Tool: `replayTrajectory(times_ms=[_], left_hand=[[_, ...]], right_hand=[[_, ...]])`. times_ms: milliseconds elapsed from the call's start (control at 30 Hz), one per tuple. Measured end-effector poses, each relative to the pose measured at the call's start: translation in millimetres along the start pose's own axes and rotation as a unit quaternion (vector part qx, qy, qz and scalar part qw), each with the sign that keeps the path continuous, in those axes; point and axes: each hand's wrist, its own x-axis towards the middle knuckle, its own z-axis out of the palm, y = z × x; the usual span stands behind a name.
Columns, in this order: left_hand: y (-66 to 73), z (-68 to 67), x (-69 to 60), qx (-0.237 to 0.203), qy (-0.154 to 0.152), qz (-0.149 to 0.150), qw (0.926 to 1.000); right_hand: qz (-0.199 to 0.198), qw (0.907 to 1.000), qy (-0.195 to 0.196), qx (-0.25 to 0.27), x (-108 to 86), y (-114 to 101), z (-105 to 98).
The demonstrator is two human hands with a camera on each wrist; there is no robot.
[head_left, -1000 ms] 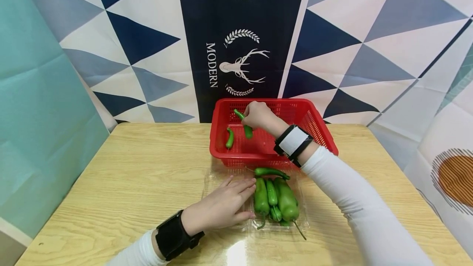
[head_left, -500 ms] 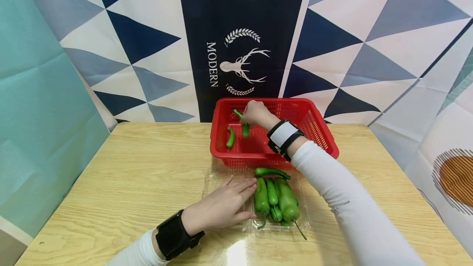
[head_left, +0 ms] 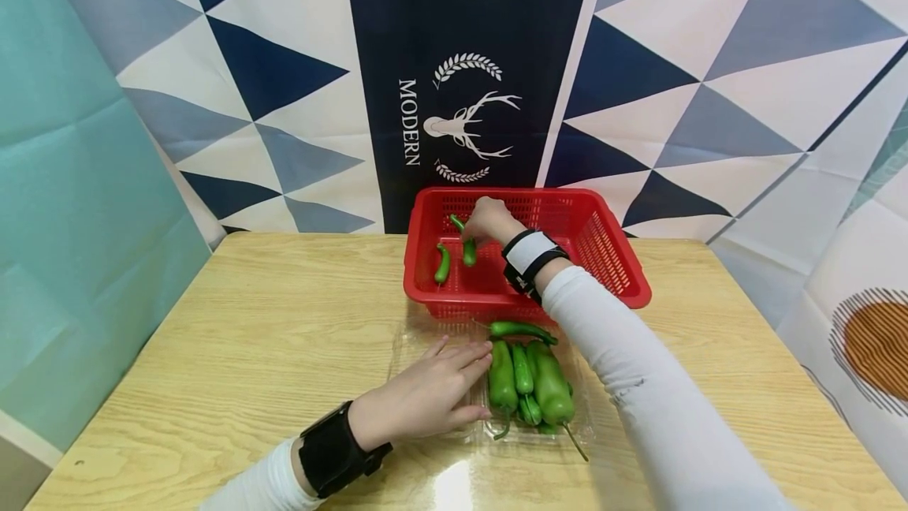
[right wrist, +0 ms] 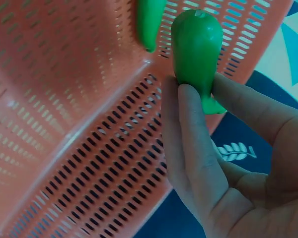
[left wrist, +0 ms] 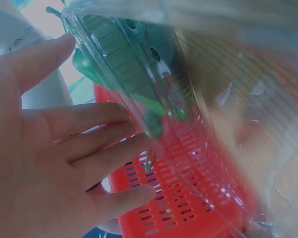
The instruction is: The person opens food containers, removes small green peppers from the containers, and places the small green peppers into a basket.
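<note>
My right hand is inside the red plastic basket, pinching a green pepper between thumb and fingers. In the right wrist view the pepper's blunt end points up and its narrow stem end lies at the fingertips. A smaller curved green pepper lies in the basket to its left. In front of the basket, a clear plastic clamshell box holds several green peppers. My left hand rests with extended fingers on the box's left part, fingertips beside the peppers.
The wooden table extends on both sides of the basket and box. A patterned wall cloth hangs right behind the basket. A teal sheet borders the left side.
My right hand has moved slightly left and lower into the basket with the pepper, the forearm swinging left. The left hand has stayed in place.
</note>
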Motion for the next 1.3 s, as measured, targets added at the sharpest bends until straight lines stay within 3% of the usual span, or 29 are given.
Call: replayTrajectory(times_ms=[500, 800, 933, 1167, 1300], left_hand=[[-0.2, -0.5, 1.3, 0.007, 0.004, 0.001, 1.0000], [0.1, -1.3, 0.4, 0.007, 0.003, 0.001, 1.0000], [-0.2, -1.3, 0.4, 0.004, 0.002, 0.000, 1.0000], [0.3, -1.4, 0.8, 0.000, -0.004, -0.002, 1.0000], [0.5, -1.5, 0.3, -0.001, -0.005, -0.001, 1.0000]], right_hand=[[0.046, 0.9989, 0.004, 0.003, 13.1, 1, 16], [0.047, 0.9977, 0.002, -0.048, 19.5, 5, 21], [0.058, 0.9970, -0.013, -0.050, 19.6, 3, 21], [0.076, 0.9956, -0.055, 0.007, 18.6, 0, 21], [0.082, 0.9940, -0.070, -0.016, 24.8, -2, 25]])
